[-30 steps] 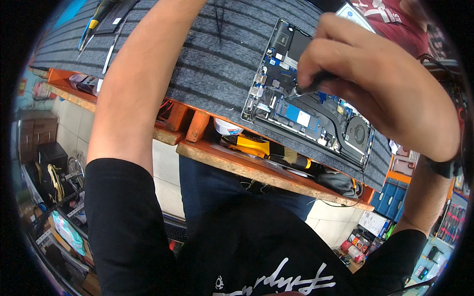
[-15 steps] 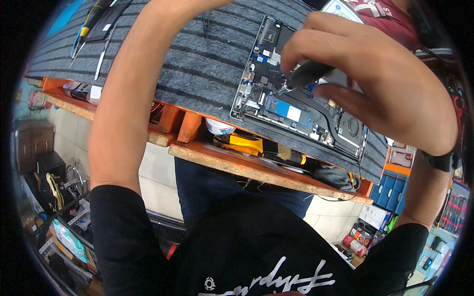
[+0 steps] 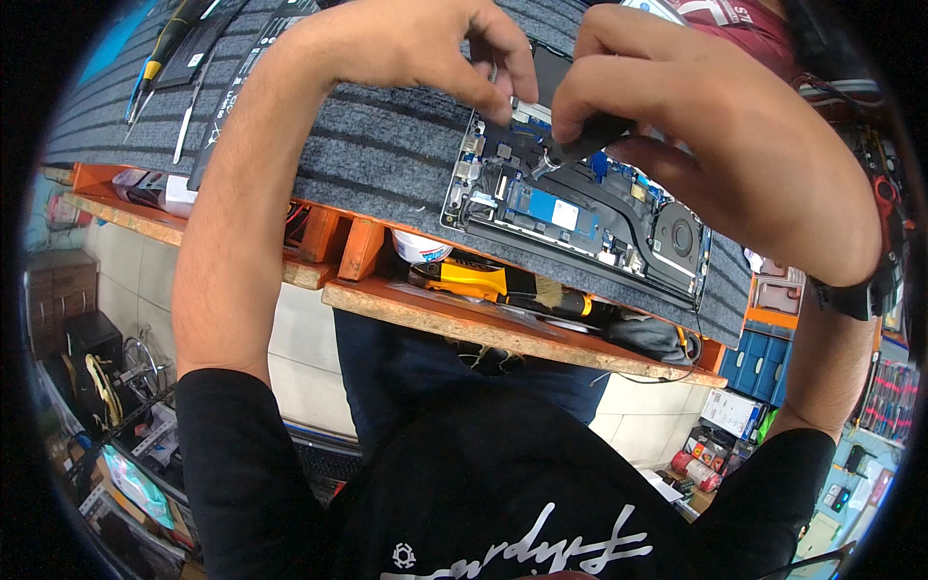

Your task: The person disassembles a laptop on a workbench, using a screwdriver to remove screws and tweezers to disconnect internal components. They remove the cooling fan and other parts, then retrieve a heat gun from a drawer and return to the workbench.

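An opened laptop (image 3: 474,208), its circuit board, fan and blue module exposed, lies on a grey striped mat. My right hand (image 3: 667,106) is closed around the dark handle of a screwdriver (image 3: 594,137), whose metal tip points down at the board's middle. Over the laptop's upper left edge, my left hand (image 3: 464,58) is curled with thumb and fingertips close together. What lies between them, if anything, I cannot make out. A long black battery (image 3: 246,82) rests on the mat, partly behind my left forearm.
Farther left on the mat lie a yellow-and-black screwdriver (image 3: 166,48), a flat black part (image 3: 198,60) and metal tweezers (image 3: 182,133). Under the bench's front edge, an orange wooden shelf (image 3: 464,319) holds a white tub (image 3: 420,246) and a yellow-and-black tool (image 3: 469,280).
My left hand has come down into view from the top edge to the laptop. The black battery now shows beside my left forearm. My right hand still holds the screwdriver over the board.
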A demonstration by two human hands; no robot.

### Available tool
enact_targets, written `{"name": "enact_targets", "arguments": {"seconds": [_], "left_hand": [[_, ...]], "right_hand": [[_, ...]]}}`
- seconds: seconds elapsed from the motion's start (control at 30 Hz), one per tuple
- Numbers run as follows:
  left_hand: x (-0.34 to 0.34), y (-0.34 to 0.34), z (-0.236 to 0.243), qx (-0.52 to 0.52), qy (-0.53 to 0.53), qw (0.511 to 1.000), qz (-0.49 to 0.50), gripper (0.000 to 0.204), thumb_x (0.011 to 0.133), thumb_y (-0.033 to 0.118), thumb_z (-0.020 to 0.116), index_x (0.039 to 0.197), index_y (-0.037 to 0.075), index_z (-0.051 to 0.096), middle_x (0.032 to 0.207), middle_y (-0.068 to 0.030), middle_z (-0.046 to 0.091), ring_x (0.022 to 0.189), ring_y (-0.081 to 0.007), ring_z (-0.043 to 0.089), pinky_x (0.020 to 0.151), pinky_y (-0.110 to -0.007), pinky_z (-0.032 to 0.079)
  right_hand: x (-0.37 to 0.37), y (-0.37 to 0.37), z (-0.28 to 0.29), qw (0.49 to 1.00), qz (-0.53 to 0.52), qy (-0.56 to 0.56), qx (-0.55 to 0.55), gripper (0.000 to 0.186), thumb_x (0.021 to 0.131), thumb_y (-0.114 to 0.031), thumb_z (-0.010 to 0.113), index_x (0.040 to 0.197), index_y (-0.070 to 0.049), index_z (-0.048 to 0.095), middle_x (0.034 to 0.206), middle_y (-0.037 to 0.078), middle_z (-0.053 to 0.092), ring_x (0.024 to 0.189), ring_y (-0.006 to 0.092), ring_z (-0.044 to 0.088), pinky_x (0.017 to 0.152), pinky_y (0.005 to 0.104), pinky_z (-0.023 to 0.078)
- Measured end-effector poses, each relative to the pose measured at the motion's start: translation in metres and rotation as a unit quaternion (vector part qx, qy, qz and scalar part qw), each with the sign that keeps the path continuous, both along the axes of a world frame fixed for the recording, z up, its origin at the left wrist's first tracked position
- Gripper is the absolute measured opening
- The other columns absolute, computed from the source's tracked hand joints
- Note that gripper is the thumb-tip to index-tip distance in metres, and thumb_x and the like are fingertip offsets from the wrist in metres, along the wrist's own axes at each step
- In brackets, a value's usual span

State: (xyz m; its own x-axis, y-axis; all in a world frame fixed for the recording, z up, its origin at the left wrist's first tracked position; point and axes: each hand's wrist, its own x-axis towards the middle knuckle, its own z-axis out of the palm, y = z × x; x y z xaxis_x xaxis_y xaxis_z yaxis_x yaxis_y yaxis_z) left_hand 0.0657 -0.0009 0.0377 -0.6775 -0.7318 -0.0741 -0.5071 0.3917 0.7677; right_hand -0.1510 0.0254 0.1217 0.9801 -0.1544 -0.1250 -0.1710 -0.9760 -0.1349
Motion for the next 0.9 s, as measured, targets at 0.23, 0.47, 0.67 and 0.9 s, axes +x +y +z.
{"name": "enact_targets", "arguments": {"seconds": [0.23, 0.47, 0.67, 0.9], "left_hand": [[-0.01, 0.004, -0.035, -0.089, 0.094, 0.99, -0.061, 0.025, 0.08, 0.024, 0.087, 0.09, 0.002, 0.079, 0.083, -0.0017, 0.068, 0.075, -0.0124, 0.056, 0.071, -0.029, 0.047], [0.0, -0.003, -0.011, -0.02, 0.024, 0.998, 0.059, 0.022, 0.086, 0.018, 0.08, 0.101, 0.001, 0.079, 0.088, -0.0074, 0.078, 0.079, -0.0139, 0.068, 0.077, -0.028, 0.054], [0.014, -0.007, -0.009, -0.12, -0.019, 0.978, 0.172, 0.022, 0.087, 0.017, 0.079, 0.102, 0.0, 0.079, 0.088, -0.0096, 0.078, 0.08, -0.0157, 0.07, 0.077, -0.03, 0.056], [0.003, 0.004, 0.007, -0.103, -0.044, 0.963, 0.245, 0.026, 0.09, 0.022, 0.078, 0.105, 0.001, 0.079, 0.091, -0.0096, 0.078, 0.081, -0.0168, 0.07, 0.079, -0.032, 0.056]], "right_hand": [[-0.022, -0.025, 0.003, 1.0, -0.002, -0.002, -0.004, 0.023, 0.089, 0.001, 0.071, 0.109, -0.004, 0.062, 0.102, 0.012, 0.062, 0.089, 0.031, 0.064, 0.078, 0.038, 0.051], [-0.02, -0.03, 0.002, 1.0, -0.009, -0.001, -0.004, 0.022, 0.089, 0.001, 0.071, 0.108, -0.004, 0.062, 0.102, 0.013, 0.062, 0.089, 0.031, 0.064, 0.078, 0.0381, 0.051], [-0.001, -0.023, -0.006, 1.0, -0.008, -0.002, -0.002, 0.022, 0.089, 0.001, 0.071, 0.108, -0.004, 0.062, 0.102, 0.013, 0.062, 0.089, 0.0311, 0.065, 0.078, 0.0381, 0.051], [-0.002, -0.027, -0.008, 1.0, -0.004, -0.005, 0.001, 0.021, 0.09, 0.0, 0.071, 0.108, -0.004, 0.062, 0.101, 0.013, 0.062, 0.089, 0.0311, 0.065, 0.077, 0.0381, 0.051]]}}
